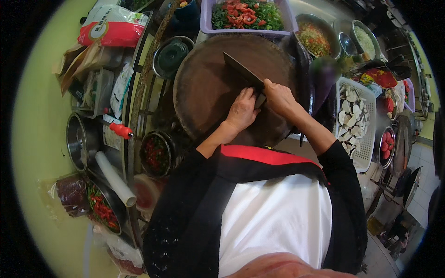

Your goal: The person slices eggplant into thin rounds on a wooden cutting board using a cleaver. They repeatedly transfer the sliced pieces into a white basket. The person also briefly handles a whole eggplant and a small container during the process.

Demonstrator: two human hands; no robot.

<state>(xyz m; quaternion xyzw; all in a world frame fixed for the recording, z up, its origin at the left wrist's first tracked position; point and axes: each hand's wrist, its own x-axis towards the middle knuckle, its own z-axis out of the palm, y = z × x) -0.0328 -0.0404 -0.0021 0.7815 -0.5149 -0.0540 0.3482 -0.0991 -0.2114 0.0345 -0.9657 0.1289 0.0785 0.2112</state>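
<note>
My right hand grips the handle end of a cleaver above a round wooden chopping block. The dark blade points away to the upper left, seen nearly edge-on. My left hand is close beside the blade, fingers curled and bent down toward the block. A small greyish piece shows between the two hands; its kind is unclear. The left fingers hide what lies beneath them, so I cannot tell whether they hold anything.
Beyond the block stands a purple basket of chopped greens and red pepper. At right are a white basket of sliced mushrooms and a bowl of tomatoes. A pot of chopped peppers and a red-handled tool are at left.
</note>
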